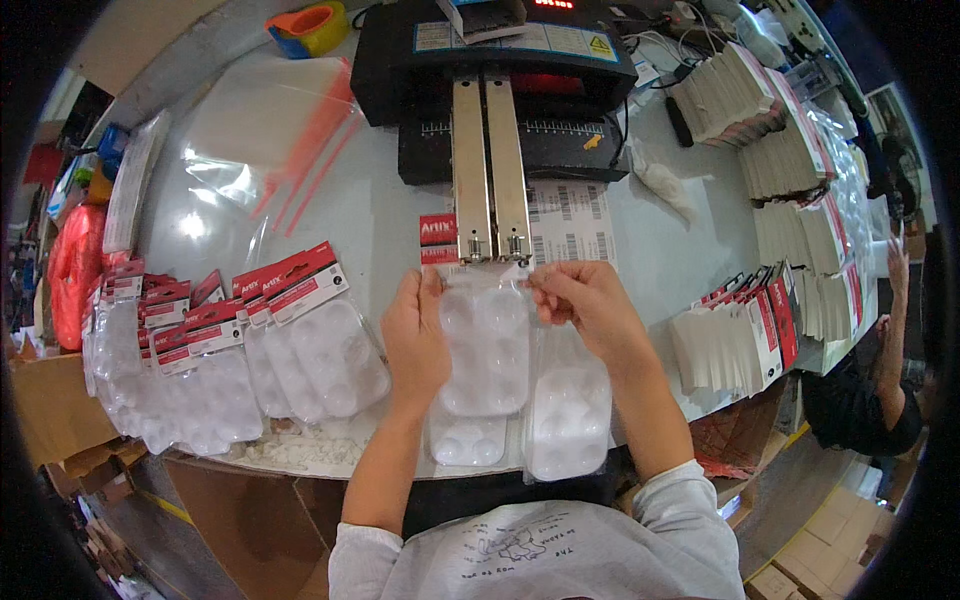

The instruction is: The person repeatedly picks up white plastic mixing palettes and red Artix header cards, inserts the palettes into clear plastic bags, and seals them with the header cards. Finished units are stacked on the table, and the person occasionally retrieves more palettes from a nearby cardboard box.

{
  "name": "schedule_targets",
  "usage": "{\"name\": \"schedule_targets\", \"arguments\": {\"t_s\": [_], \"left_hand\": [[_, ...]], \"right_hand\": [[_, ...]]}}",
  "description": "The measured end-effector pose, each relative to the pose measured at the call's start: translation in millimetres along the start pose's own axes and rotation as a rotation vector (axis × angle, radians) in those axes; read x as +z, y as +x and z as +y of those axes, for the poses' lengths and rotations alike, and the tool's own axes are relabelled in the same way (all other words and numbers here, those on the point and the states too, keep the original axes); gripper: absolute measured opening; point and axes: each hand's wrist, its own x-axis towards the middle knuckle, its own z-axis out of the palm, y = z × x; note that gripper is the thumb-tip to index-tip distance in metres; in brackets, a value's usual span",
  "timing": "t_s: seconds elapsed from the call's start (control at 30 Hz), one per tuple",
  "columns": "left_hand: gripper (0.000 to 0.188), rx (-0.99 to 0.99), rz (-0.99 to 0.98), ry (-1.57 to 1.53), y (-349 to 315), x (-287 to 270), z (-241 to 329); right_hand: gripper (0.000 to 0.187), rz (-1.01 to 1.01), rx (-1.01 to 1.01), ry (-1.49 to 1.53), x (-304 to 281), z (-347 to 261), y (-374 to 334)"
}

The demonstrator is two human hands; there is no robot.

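Fanning out at 9 o'clock, a stack of finished blister packs [200,380] with red header cards lies overlapped along the table's near edge, which keeps each card visible and the pile within the left arm's reach. Behind it, at 10 o'clock, clear zip bags [265,130] with red strips lie flat on the table [390,215].

At centre, the left hand [415,335] pinches the upper left edge of a clear plastic blister tray [487,345], fingers closed on the rim. The right hand [588,300] pinches the upper right corner likewise. Both hold the tray's top edge level and directly under the twin metal bars [490,165] of the black sealing machine [500,90] at 12 o'clock, apparently to square it with the bar tips. Two more unsealed trays [570,420] lie beneath, at 6 o'clock.

At 3 o'clock, rows of folded header cards [745,340] stand on edge, ready to the right hand.
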Motion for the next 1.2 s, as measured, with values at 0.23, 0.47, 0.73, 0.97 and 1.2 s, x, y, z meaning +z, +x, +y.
{"name": "schedule_targets", "arguments": {"t_s": [0.23,0.47,0.73,0.97,1.2], "left_hand": [[0.036,-0.014,0.037,-0.192,4.5,11.7,-9.2],[0.035,0.01,0.051,-0.201,3.7,18.5,-18.8],[0.026,0.087,0.175,0.215,3.7,-56.8,-10.4],[0.028,0.216,-0.037,0.846,-54.7,-52.2,-21.1],[0.012,-0.236,-0.175,0.052,-64.6,-37.2,-11.4]], "right_hand": [[0.018,0.036,0.029,-0.035,3.1,-7.2,4.0],[0.018,0.033,-0.035,-0.068,-6.4,7.0,12.4],[0.054,0.778,-0.35,-1.142,-23.5,-80.6,-82.5],[0.072,0.742,-0.447,-1.126,-172.9,-60.5,-143.3],[0.041,0.937,-0.335,-1.119,-102.1,-97.7,-138.0]]}}
